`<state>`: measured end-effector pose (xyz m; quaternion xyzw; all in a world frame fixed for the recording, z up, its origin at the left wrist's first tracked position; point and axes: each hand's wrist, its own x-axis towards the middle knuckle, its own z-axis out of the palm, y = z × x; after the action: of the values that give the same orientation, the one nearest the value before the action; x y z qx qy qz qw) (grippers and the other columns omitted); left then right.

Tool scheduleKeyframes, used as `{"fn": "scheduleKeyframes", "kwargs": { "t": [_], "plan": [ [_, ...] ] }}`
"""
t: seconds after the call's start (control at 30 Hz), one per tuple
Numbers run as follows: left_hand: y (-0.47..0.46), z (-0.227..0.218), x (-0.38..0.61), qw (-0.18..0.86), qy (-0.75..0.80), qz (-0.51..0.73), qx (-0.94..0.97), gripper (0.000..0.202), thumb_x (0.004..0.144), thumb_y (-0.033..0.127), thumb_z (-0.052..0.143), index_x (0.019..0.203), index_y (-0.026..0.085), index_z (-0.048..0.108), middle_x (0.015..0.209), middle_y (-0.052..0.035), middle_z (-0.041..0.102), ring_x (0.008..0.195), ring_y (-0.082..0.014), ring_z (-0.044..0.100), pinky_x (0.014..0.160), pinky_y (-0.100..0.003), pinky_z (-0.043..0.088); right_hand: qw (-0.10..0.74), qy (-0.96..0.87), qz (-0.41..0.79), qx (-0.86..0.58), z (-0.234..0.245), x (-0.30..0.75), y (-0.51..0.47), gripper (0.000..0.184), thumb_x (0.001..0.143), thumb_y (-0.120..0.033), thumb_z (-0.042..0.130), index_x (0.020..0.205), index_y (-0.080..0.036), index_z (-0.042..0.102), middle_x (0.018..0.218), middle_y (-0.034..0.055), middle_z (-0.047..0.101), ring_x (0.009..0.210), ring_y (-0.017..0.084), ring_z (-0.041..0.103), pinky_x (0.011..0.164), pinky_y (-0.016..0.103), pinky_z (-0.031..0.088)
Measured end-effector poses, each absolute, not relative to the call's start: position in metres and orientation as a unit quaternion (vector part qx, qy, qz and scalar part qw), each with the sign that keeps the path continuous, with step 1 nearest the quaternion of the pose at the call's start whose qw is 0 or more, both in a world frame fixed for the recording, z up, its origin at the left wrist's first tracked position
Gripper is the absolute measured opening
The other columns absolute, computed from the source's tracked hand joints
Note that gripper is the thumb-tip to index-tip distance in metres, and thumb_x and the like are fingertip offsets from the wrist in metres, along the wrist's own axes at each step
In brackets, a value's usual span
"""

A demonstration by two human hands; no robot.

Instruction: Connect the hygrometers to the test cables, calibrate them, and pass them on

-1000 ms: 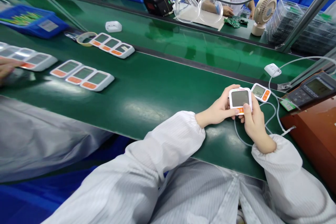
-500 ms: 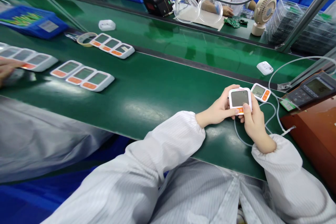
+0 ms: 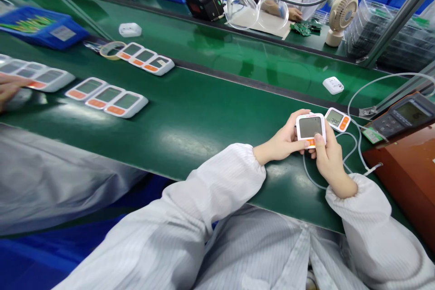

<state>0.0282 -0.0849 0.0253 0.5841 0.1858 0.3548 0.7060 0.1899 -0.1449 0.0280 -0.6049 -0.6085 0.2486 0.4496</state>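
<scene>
My left hand (image 3: 283,142) and my right hand (image 3: 329,156) are both closed around a white blood pressure monitor (image 3: 311,127) with a grey screen and orange buttons. Both thumbs press on its lower front, by the orange buttons. The fingers behind it are mostly hidden. A second monitor (image 3: 337,120) lies just beyond my right hand, with digits on its screen. Thin grey tubing (image 3: 356,145) loops across the bench beside my right hand, and part of it hangs below the held monitor.
Monitors stand in rows on the green bench (image 3: 108,96) at left, near a co-worker's hand (image 3: 12,88). A tape roll (image 3: 112,50) and blue bin (image 3: 50,27) lie farther back. White units ride the far belt (image 3: 333,85). At right are a handheld meter (image 3: 408,113) and brown box (image 3: 408,167).
The white units on the far belt have shifted left. My hands and the held monitor have stayed in place. Across the bench, a person's arm has moved slightly.
</scene>
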Motion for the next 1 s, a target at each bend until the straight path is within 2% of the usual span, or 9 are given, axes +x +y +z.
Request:
{"fn": "scheduleKeyframes", "kwargs": {
  "t": [1.0],
  "plan": [
    [-0.0846, 0.0246, 0.0277, 0.704, 0.188, 0.354, 0.587, 0.081, 0.086, 0.038, 0.075, 0.148, 0.036, 0.025, 0.129, -0.0097, 0.056, 0.08, -0.0142, 0.065, 0.062, -0.026, 0.055, 0.441, -0.613, 0.243, -0.609, 0.0295, 0.1906, -0.1457, 0.061, 0.102, -0.051, 0.043, 0.151, -0.016, 0.045, 0.074, 0.004, 0.07, 0.048, 0.019, 0.062, 0.052, 0.033, 0.056]
  ]
}}
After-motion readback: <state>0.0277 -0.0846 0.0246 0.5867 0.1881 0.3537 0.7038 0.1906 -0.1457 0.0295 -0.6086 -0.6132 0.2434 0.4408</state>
